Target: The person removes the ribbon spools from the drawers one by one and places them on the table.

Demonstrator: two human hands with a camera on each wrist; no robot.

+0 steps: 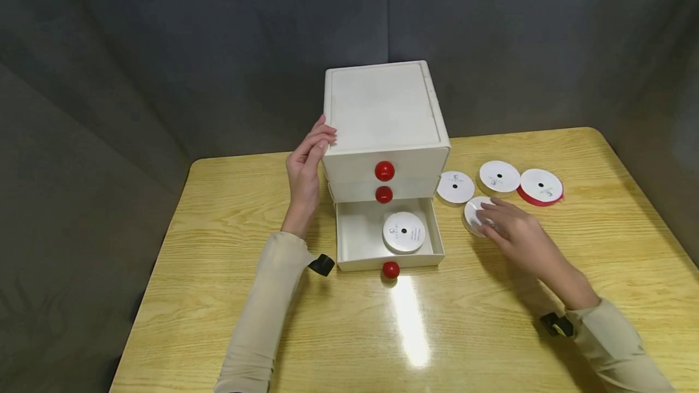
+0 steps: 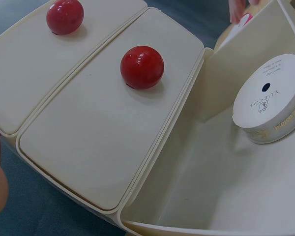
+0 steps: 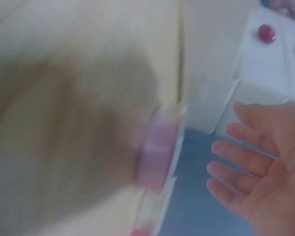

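My left hand (image 1: 307,168) rests at the left front corner of a small white drawer cabinet (image 1: 382,108), fingertips on its top edge. The bottom drawer (image 1: 357,235) is pulled out, and a white-faced ribbon spool (image 1: 404,232) lies flat inside it. In the left wrist view the same spool (image 2: 268,96) shows pale ribbon round its side. My right hand (image 1: 516,232) hovers above another ribbon spool (image 1: 474,214) on the table, partly covering it. Its fingers (image 3: 241,157) are loosely spread with nothing between them in the right wrist view.
To the cabinet's right, a spool (image 1: 455,188), a second spool (image 1: 499,178) and a red-ribboned spool (image 1: 540,188) lie flat on the wooden table (image 1: 218,296). The two upper drawers with red knobs (image 1: 384,171) are closed. A dark curtain (image 1: 246,47) hangs behind.
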